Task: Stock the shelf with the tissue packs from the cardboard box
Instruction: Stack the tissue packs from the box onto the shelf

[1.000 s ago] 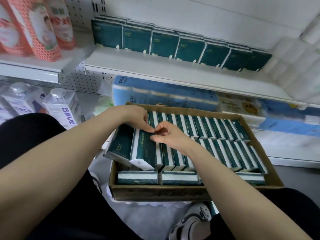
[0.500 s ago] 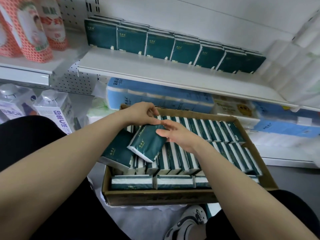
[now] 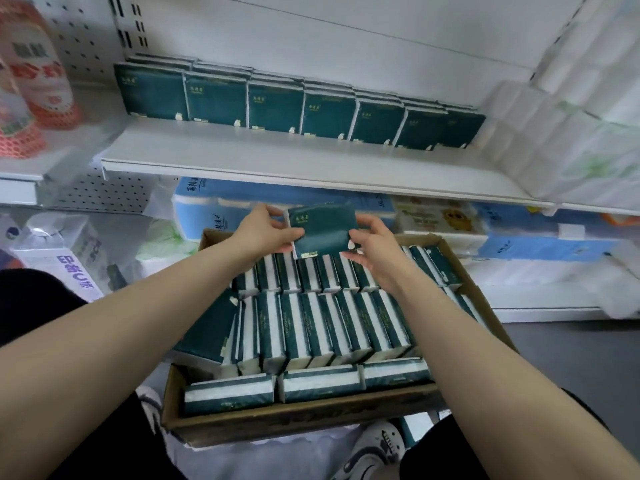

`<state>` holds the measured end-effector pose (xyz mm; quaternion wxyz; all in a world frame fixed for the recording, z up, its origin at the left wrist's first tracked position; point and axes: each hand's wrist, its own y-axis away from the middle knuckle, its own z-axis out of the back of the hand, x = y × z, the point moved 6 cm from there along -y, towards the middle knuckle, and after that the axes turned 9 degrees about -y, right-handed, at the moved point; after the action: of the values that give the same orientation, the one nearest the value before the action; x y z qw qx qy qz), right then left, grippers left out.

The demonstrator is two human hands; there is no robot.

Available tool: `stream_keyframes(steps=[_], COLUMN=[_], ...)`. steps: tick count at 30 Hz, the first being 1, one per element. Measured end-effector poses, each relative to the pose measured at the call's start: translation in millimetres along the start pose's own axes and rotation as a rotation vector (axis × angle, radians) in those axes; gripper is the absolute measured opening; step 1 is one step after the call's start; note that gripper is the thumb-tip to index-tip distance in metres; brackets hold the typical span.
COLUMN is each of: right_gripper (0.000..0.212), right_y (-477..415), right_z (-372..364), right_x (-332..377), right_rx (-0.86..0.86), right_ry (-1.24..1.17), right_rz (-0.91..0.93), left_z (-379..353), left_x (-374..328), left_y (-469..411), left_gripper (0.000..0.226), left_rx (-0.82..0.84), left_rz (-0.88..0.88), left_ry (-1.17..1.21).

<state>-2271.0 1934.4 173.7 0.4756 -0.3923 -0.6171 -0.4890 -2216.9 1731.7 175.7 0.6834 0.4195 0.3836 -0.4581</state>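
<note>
One pack (image 3: 322,228) is held upright over the far end of the box (image 3: 294,420), below the shelf (image 3: 277,161) edge, green face to the camera. The left hand (image 3: 263,233) pinches its left edge; the right hand (image 3: 372,247) pinches its lower right corner. On the shelf, the front row (image 3: 273,107) is 7 packs across, with more behind. In the box, 3 flat packs (image 3: 320,384) lie along the near wall, 1 leaning pack (image 3: 207,327) is at the left, and 2 rows stand on edge; the arms block a full count.

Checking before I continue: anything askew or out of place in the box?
Yes: one tissue pack at the left end of the cardboard box leans outward over the wall, while the rest sit in neat rows.
</note>
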Motion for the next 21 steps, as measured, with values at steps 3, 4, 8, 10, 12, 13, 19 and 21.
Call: stream_keyframes(steps=[3, 4, 8, 10, 12, 13, 19, 21], right_gripper=[0.025, 0.024, 0.022, 0.023, 0.024, 0.024, 0.024, 0.024], right_y=[-3, -4, -8, -13, -17, -21, -42, -51], right_z=[16, 22, 51, 66, 79, 85, 128, 143], right_x=[19, 27, 57, 71, 83, 89, 117, 123], right_rx=[-0.049, -0.069, -0.171, -0.206, -0.232, -0.243, -0.313, -0.34], right_ry=[0.104, 0.118, 0.187, 0.205, 0.221, 0.225, 0.209, 0.212], right_rz=[0.096, 0.128, 0.259, 0.314, 0.34, 0.346, 0.385, 0.397], left_z=[-8, -12, -28, -36, -43, -48, -84, -98], left_x=[-17, -26, -62, -81, -99, -108, -150, -160], left_y=[-7, -9, -18, -26, -34, -39, -69, -79], left_gripper=[0.046, 0.043, 0.035, 0.032, 0.031, 0.031, 0.031, 0.034], left_rx=[-0.052, -0.08, -0.159, -0.159, -0.164, -0.159, -0.113, -0.099], left_rz=[-0.046, -0.082, -0.205, -0.244, -0.284, -0.297, -0.362, -0.392], left_ry=[-0.001, -0.03, -0.031, -0.029, -0.055, -0.059, -0.025, -0.039])
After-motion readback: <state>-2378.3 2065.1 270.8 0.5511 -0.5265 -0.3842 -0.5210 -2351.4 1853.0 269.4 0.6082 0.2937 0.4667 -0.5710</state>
